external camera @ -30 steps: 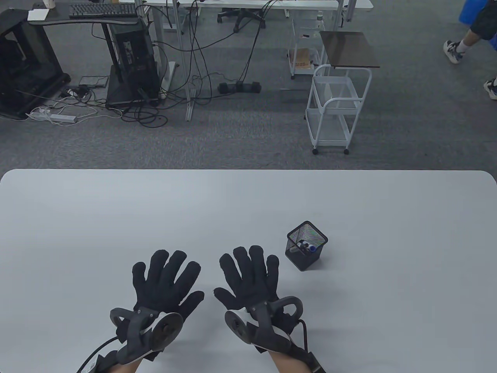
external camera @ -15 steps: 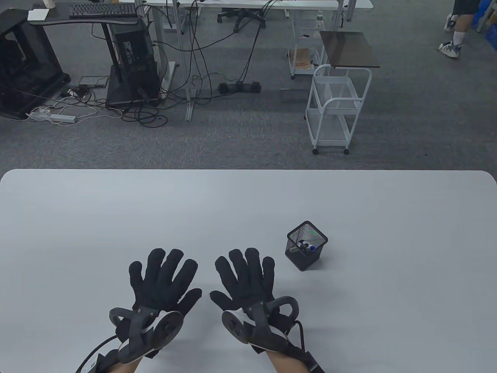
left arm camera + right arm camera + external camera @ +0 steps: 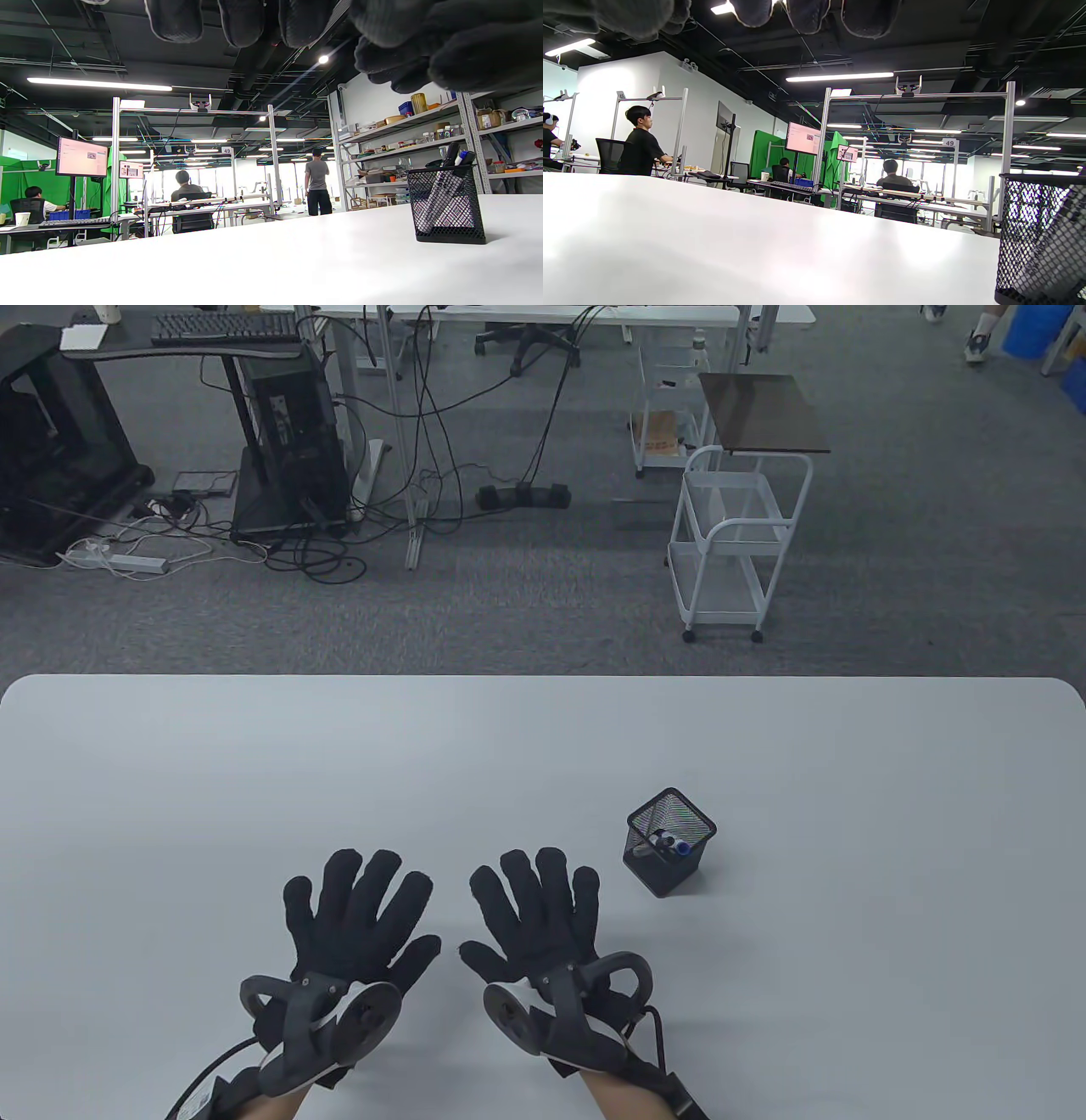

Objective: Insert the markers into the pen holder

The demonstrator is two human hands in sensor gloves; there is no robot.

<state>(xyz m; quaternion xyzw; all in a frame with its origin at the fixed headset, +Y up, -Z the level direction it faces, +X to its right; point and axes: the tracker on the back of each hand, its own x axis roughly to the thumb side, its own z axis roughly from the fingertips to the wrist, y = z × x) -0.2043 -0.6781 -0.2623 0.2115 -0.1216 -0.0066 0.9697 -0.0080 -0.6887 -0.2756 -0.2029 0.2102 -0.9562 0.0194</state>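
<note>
A black mesh pen holder (image 3: pixel 670 843) stands upright on the white table (image 3: pixel 543 746), right of centre. Markers (image 3: pixel 670 843) with dark and blue caps lean inside it; they show in the left wrist view (image 3: pixel 445 186) too, inside the holder (image 3: pixel 447 207). My left hand (image 3: pixel 356 912) lies flat on the table, fingers spread, holding nothing. My right hand (image 3: pixel 534 912) lies flat beside it, fingers spread, holding nothing, a short way left of the holder. The holder's edge shows at the right of the right wrist view (image 3: pixel 1039 237).
The table's far edge (image 3: pixel 543 677) runs across the middle of the table view. Beyond it on the floor stand a white wire cart (image 3: pixel 734 543), desks and cables. No loose markers show on the table.
Both hands slid slightly toward me and to the left between one second ago and half a second ago, then stayed still. The holder has not moved.
</note>
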